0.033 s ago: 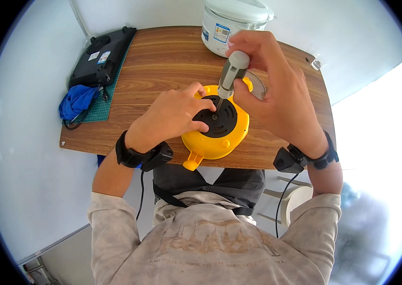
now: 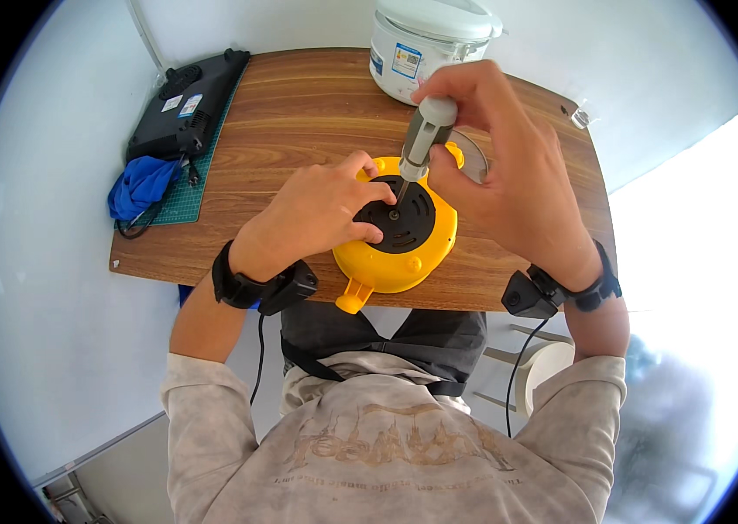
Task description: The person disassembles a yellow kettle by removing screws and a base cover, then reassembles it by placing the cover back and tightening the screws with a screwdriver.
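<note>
The yellow housing sits at the near edge of the wooden surface, about midway between left and right, and its near tab reaches that edge in this view. Wood grain runs from the housing to the left, where a black appliance lies on a green mat with a blue cloth at the near end. A white lidded pot stands at the far edge, and part of a round grey disc shows just beyond the housing on its right.

The housing is round, with small lugs, and a slotted black plate fills its middle, around a central screw.

The left hand reaches in from the left, thumb and fingers spread apart, tips resting on the plate. The right hand grips a grey screwdriver, slightly tilted, its tip at the screw.
</note>
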`<state>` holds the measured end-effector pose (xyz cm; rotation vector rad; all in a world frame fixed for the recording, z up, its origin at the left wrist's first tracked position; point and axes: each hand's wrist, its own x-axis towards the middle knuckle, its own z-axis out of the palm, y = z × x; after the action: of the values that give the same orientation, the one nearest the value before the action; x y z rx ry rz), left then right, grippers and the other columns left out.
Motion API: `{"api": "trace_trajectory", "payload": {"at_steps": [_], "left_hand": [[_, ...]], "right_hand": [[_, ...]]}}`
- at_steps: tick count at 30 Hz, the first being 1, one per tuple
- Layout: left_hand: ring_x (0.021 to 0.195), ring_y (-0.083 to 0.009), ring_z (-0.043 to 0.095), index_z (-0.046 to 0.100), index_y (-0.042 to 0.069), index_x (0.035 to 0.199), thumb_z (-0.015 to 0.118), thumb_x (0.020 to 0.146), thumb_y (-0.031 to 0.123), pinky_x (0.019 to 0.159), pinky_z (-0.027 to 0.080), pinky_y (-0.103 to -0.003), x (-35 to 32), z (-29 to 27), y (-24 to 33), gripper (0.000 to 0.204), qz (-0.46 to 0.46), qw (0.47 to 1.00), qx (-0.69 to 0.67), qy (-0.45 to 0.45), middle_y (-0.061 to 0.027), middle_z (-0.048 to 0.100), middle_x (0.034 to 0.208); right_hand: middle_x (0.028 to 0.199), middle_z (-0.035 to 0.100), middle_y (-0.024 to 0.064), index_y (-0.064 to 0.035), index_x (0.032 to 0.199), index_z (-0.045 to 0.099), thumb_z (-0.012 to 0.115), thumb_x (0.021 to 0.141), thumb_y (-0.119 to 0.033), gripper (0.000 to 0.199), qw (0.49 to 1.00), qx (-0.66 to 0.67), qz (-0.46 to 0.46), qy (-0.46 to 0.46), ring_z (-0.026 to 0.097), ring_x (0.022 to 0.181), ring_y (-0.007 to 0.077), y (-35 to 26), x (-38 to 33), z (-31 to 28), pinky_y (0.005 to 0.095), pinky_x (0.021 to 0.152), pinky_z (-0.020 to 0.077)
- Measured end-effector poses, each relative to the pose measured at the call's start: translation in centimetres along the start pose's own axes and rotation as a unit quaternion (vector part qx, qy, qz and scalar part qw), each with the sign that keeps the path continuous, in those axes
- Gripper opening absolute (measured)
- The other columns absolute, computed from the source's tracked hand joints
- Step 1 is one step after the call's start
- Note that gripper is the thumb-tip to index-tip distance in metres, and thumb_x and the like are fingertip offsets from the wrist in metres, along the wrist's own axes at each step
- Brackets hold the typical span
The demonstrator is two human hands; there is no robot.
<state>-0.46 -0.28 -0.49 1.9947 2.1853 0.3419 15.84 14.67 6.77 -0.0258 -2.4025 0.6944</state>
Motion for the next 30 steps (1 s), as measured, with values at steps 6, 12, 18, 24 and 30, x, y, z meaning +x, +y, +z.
{"api": "trace_trajectory", "payload": {"at_steps": [6, 12, 18, 24, 30], "left_hand": [[0.094, -0.028, 0.07, 0.073, 0.017, 0.115, 0.081, 0.082, 0.035, 0.083, 0.058, -0.039, -0.13, -0.19, 0.32, 0.039, -0.012, 1.0, 0.008, -0.001, -0.0081, 0.058, 0.127], [0.094, -0.028, 0.07, 0.073, 0.017, 0.116, 0.081, 0.082, 0.036, 0.084, 0.057, -0.04, -0.13, 0.07, 0.01, 0.039, 0.003, 1.0, 0.011, 0.01, -0.0083, 0.058, 0.127], [0.093, -0.0274, 0.07, 0.074, 0.018, 0.115, 0.08, 0.083, 0.037, 0.084, 0.057, -0.04, -0.03, -0.11, 0.18, 0.038, -0.008, 1.0, 0.007, 0.0, -0.008, 0.058, 0.128], [0.092, -0.0274, 0.07, 0.074, 0.019, 0.115, 0.08, 0.083, 0.038, 0.082, 0.057, -0.04, 0.0, 0.0, -0.07, 0.038, 0.0, 1.0, 0.009, 0.006, -0.0076, 0.059, 0.127], [0.091, -0.0273, 0.071, 0.074, 0.02, 0.115, 0.08, 0.083, 0.038, 0.082, 0.057, -0.039, -0.04, 0.05, -0.12, 0.038, 0.005, 1.0, 0.01, 0.012, -0.0075, 0.059, 0.128]], "right_hand": [[0.115, 0.068, 0.0088, -0.0068, 0.119, 0.061, 0.074, 0.082, -0.002, 0.039, 0.997, -0.07, -0.006, -0.017, 0.069, 0.104, 0.0258, -0.02, 0.19, -0.28, 0.0335, 0.092, 0.0561], [0.114, 0.068, 0.0095, -0.0061, 0.121, 0.056, 0.077, 0.084, -0.005, 0.043, 0.999, -0.009, -0.008, -0.032, 0.069, 0.109, 0.0262, 0.3, 0.15, -0.31, 0.0357, 0.102, 0.0537], [0.117, 0.068, 0.0086, -0.0059, 0.121, 0.054, 0.07, 0.085, 0.003, 0.041, 0.998, 0.023, -0.002, -0.06, 0.069, 0.11, 0.0225, 0.26, 0.21, -0.54, 0.0354, 0.103, 0.0533], [0.117, 0.07, 0.0078, -0.0061, 0.119, 0.056, 0.075, 0.084, 0.0, 0.04, 0.99, 0.111, 0.05, -0.065, 0.069, 0.107, 0.0161, 0.16, 0.14, -0.59, 0.0321, 0.101, 0.0542], [0.118, 0.069, 0.0078, -0.0095, 0.123, 0.067, 0.082, 0.083, -0.011, 0.043, 0.998, -0.028, -0.016, -0.054, 0.07, 0.096, 0.0196, 0.18, -0.1, -0.59, 0.032, 0.087, 0.0589]]}}
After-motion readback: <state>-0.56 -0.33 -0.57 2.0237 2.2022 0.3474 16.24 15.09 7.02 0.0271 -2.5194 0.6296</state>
